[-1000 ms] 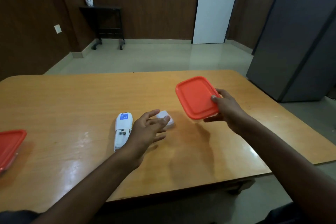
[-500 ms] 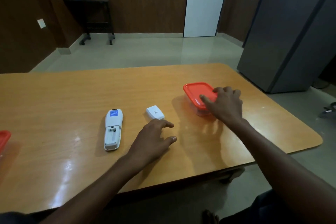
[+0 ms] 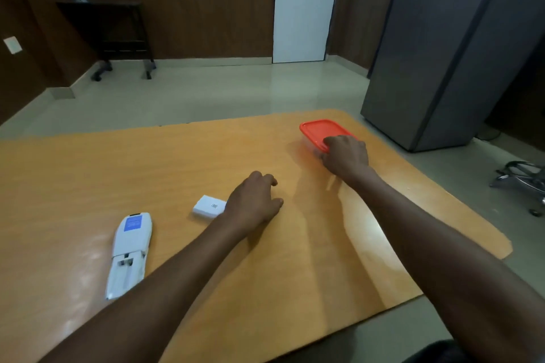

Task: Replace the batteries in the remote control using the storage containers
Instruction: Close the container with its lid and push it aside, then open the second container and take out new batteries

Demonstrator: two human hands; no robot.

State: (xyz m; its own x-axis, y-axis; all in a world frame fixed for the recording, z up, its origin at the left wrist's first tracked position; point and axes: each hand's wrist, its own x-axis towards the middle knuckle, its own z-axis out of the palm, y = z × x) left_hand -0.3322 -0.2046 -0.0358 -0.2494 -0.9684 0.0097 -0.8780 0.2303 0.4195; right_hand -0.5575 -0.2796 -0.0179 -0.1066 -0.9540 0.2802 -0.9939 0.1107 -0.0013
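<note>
A white remote control [image 3: 129,253] lies face down on the wooden table [image 3: 177,156], its battery compartment uncovered toward me. Its small white battery cover [image 3: 208,206] lies just right of it. My left hand [image 3: 253,203] rests palm down on the table beside the cover, fingers loosely curled, holding nothing. A clear storage container with an orange-red lid [image 3: 320,131] stands at the far right of the table. My right hand [image 3: 345,156] lies over its near corner, fingers gripping the lid's edge.
A grey cabinet [image 3: 448,47] stands on the floor right of the table. A chair base [image 3: 522,183] is at the far right. A dark side table [image 3: 109,29] and a white door [image 3: 303,6] are at the back wall.
My right hand has set the orange-lidded container down on the table, farther right and away. My left hand drew back from the battery cover and now rests flat beside it.
</note>
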